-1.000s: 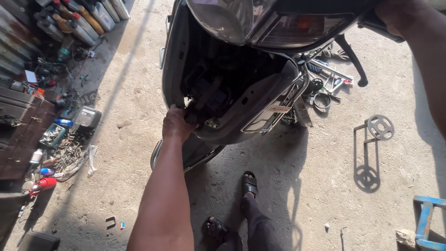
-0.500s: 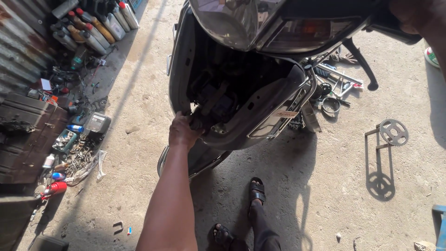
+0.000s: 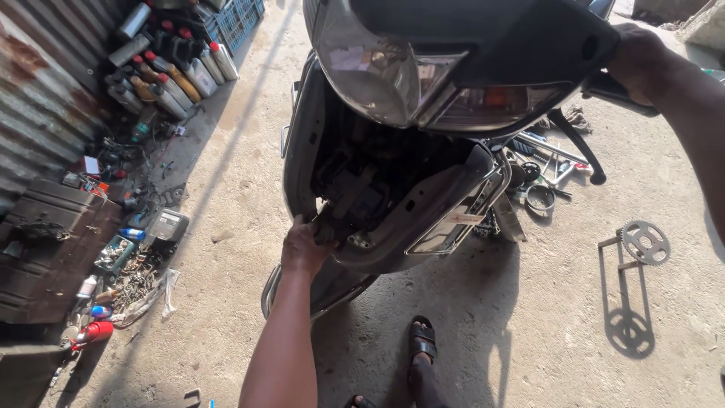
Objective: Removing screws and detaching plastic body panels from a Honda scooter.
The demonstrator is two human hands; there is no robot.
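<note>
Scooter (image 3: 423, 151) stands on concrete floor (image 3: 529, 332), front panel off. Left hand (image 3: 304, 248) reaches into the opened front cavity (image 3: 362, 189), fingers curled on dark parts inside. Right hand (image 3: 638, 60) grips the handlebar (image 3: 615, 87). Sprocket stand (image 3: 642, 245) well apart, right.

Obstacles: dark wiring and parts (image 3: 355, 196) crowd the black scooter's open front cavity (image 3: 302, 151); scattered metal tools (image 3: 540, 170) lie at its far side. Free room: bare concrete floor (image 3: 234, 249) between scooter and bottle clutter (image 3: 170, 72).

Sunlit concrete floor (image 3: 226, 151) carries a scooter (image 3: 393, 189) at center, w/ oil bottles (image 3: 174, 72) and scattered small parts (image 3: 136, 279) along the left wall. Loose tools (image 3: 544, 162) and a sprocket stand (image 3: 642, 245) lie at right.
</note>
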